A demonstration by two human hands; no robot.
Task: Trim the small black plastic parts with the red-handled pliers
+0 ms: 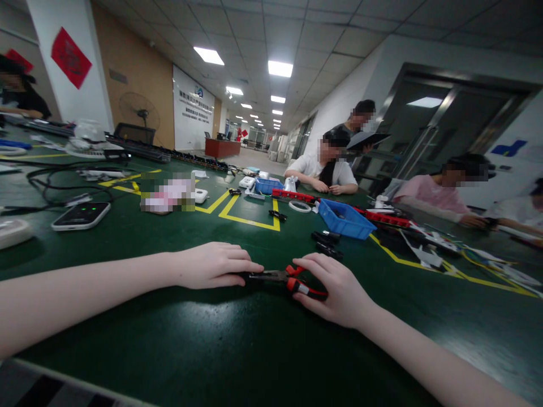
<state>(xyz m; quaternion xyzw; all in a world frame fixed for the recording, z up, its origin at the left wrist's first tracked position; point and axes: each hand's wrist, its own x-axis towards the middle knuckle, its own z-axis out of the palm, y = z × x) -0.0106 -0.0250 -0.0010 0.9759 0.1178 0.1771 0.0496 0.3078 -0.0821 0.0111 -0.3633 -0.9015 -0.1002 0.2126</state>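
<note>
My right hand (pixel 337 289) is closed round the handles of a pair of red-and-black needle-nose pliers (pixel 292 277). Their jaws point left, at the fingertips of my left hand (pixel 216 265). Those fingers pinch a small black piece (pixel 248 277), mostly hidden beneath them, right at the tips of the jaws. Whether the jaws grip the piece or only touch it I cannot tell. Just beyond my right hand lie a few black parts (pixel 326 243) on the green table (pixel 203 350). A smaller black part (pixel 277 215) rests farther off, near a yellow tape line.
Blue bins (pixel 345 221) (pixel 268 186) and red strips (pixel 292 195) stand beyond my hands. To the left are a device with green lights (pixel 81 216), a blurred pink item (pixel 167 195) and black cables (pixel 46 175). Loose wires (pixel 496 263) lie at right. Several people sit or stand around.
</note>
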